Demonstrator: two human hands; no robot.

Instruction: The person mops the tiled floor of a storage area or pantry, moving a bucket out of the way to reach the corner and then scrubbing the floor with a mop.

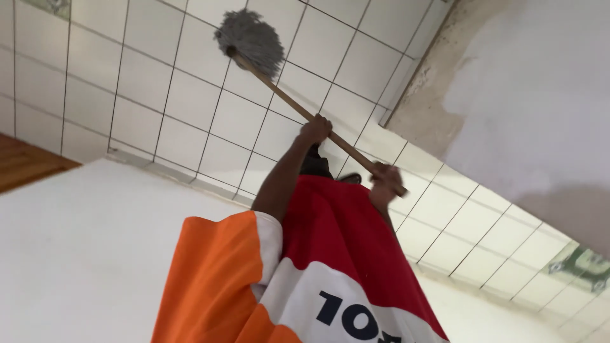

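Fingers of both the left hand [316, 129] and right hand [385, 178] wrap the mop handle [298, 108], its grey head [251, 38] pressed on the tiled wall [146, 95] beside bare plaster [527, 95].

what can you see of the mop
The mop has a grey stringy head, bunched and shaggy, fixed on a long thin wooden handle. It slants from upper left down to lower right, with the head pressed against the white tiled wall. Two hands grip the handle: the left hand partway along it, the right hand at its lower end. The strands look dry, though that is hard to tell.
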